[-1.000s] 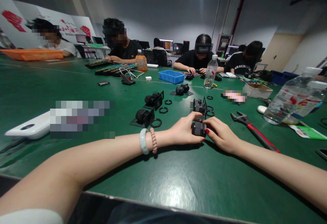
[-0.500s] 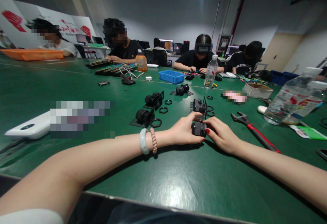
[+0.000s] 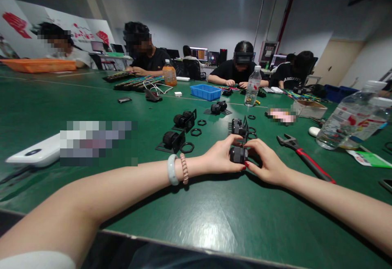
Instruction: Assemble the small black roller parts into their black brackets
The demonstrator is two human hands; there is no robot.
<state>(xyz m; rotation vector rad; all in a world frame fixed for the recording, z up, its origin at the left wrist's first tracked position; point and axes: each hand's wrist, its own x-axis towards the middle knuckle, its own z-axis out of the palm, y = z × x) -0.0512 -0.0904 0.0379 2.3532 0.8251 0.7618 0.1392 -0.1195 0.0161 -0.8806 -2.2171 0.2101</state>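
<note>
Between my two hands is a black fitting [image 3: 237, 154] with a rounded end and a flat plate, close to the green table. My left hand [image 3: 219, 154] grips it from the left, thumb and fingers at its edges. At its right side, my right hand [image 3: 267, 160] has curled fingers touching the plate; what its fingertips pinch is too small to name. Just behind stands another black fitting [image 3: 238, 126], with black rings [image 3: 251, 130] beside it. Further left are more black fittings [image 3: 174, 140] and a loose ring [image 3: 187, 147].
An adjustable wrench [image 3: 306, 158] with a red and black handle lies at the right. Clear bottles [image 3: 346, 117] stand beyond it. A blue tray [image 3: 205, 92] and an orange drink bottle [image 3: 169, 73] are farther back. Several people sit across the green table [image 3: 183, 220].
My right hand's fingers have shifted around the right side of the fitting, with the thumb slightly lower. My left hand and the fitting have hardly moved.
</note>
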